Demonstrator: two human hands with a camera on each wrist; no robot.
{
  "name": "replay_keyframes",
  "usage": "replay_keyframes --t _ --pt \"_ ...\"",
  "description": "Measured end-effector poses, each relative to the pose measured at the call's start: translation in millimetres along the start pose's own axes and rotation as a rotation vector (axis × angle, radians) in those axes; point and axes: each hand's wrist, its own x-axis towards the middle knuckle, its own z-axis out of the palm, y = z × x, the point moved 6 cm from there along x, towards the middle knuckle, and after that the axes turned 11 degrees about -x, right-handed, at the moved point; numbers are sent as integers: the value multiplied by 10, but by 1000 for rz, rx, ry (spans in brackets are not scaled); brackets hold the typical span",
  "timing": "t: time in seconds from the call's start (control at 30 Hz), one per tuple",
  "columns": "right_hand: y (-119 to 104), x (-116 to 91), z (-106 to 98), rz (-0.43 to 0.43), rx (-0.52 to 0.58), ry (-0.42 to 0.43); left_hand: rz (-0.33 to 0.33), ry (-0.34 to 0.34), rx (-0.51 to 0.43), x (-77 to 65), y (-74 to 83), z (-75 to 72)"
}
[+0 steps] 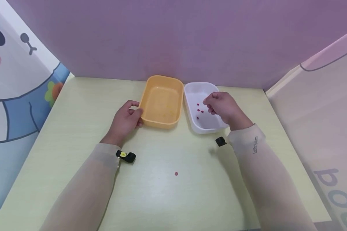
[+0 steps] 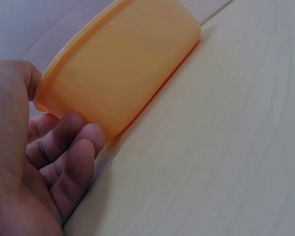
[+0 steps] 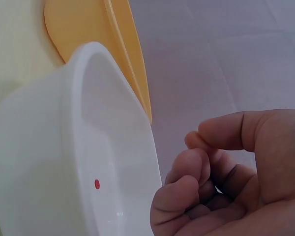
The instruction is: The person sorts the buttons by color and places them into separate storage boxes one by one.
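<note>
On the left, an orange plastic tray point(image 1: 161, 96) stands on the table; my left hand point(image 1: 126, 118) holds its near left corner. In the left wrist view the thumb lies at the rim and the curled fingers point(image 2: 81, 160) rest against the outer wall. Beside it is a white plastic tray point(image 1: 200, 130) with several small red round pieces point(image 1: 198, 110) on its bottom. Over the white tray's right side hovers my right hand point(image 1: 222, 105), thumb and forefinger tips together, other fingers curled. Nothing shows between those fingertips point(image 3: 196, 140). Another red piece point(image 1: 176, 174) lies on the table.
A pale wood-grain table point(image 1: 150, 199) carries both trays near its back edge, against a purple wall point(image 1: 167, 38). Printed panels close in the left point(image 1: 20, 80) and right point(image 1: 315, 128) sides. Black wrist straps point(image 1: 126, 156) stick out from both sleeves.
</note>
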Motion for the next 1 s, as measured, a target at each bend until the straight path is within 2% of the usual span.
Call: replay_keyframes --t 0.53,0.8,1.0 --pt "-83 -242 60 -54 12 -29 -3 -9 3 31 -29 -14" --pt "-128 -496 160 -137 10 -71 4 -7 2 32 -15 -1" --pt "-144 -695 369 -239 -20 -123 -10 -9 14 22 -11 3"
